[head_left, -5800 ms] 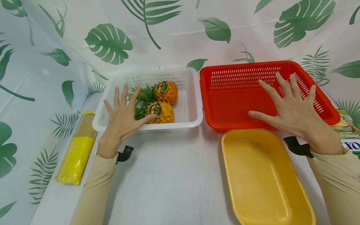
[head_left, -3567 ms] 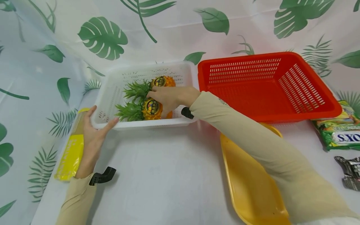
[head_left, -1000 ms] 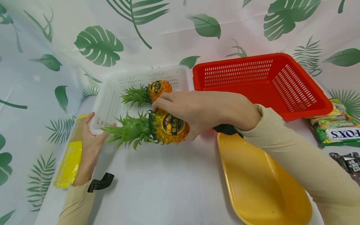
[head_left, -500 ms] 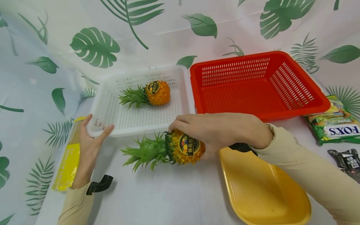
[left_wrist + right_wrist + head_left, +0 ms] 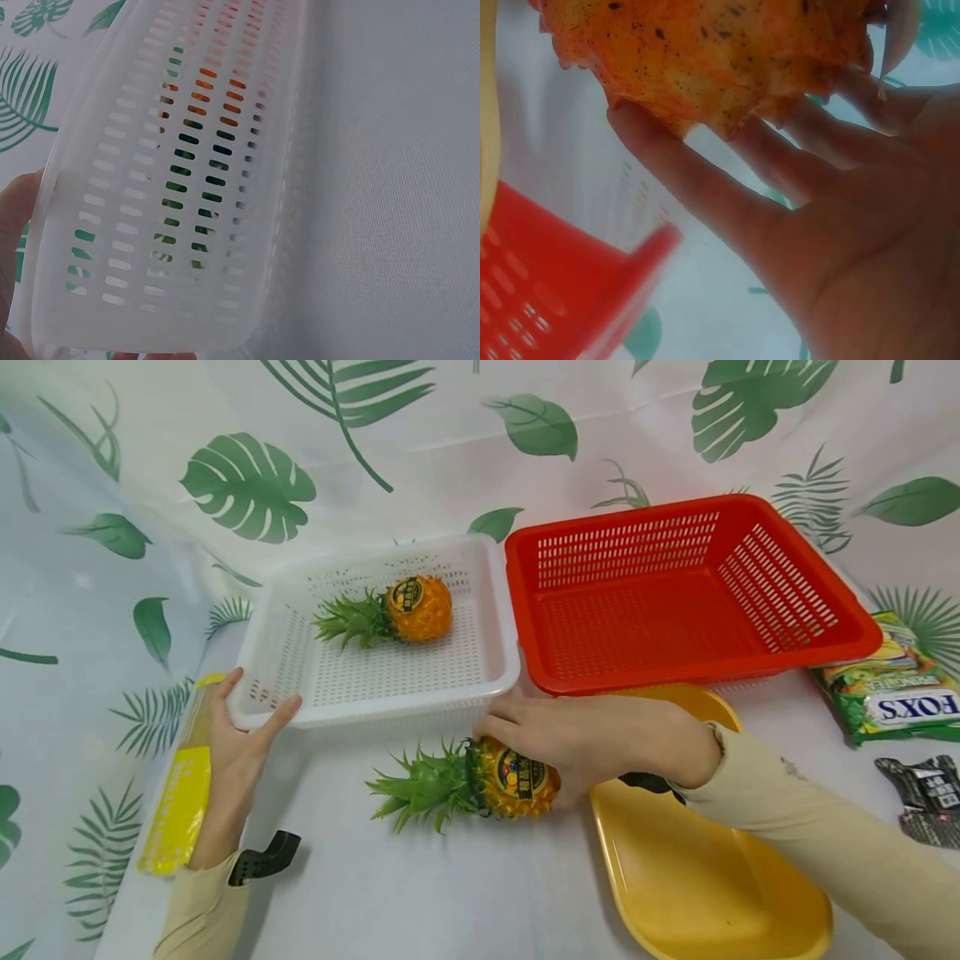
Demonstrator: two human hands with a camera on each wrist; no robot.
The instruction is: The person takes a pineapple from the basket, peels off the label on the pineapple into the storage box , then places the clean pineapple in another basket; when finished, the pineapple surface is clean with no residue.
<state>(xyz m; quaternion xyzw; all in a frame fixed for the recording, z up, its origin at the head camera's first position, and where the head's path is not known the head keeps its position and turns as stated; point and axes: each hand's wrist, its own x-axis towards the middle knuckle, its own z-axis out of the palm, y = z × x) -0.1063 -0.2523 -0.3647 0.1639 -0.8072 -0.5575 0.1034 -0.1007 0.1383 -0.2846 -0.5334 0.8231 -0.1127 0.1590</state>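
Observation:
My right hand (image 5: 577, 735) grips a small orange pineapple (image 5: 517, 781) with a spiky green crown. It lies sideways, low over or on the white table in front of the white basket; contact with the table cannot be told. In the right wrist view several fingers (image 5: 697, 176) lie along its bumpy orange skin. My left hand (image 5: 240, 752) holds the near left corner of the white basket (image 5: 390, 700), and in the left wrist view fingertips show below its rim. A second pineapple (image 5: 422, 610) with a black round label lies inside that basket.
A red basket (image 5: 652, 681) stands right of the white one. In front of it is a yellow tray (image 5: 690, 893), partly under my right forearm. A yellow packet (image 5: 180, 802) lies at left. At right are a green FOX'S bag (image 5: 900, 706) and a black packet (image 5: 930, 797).
My right hand has lifted one pineapple out of the white basket and brought it toward me and rightward, lower over the table. My left hand has stayed at the basket's corner.

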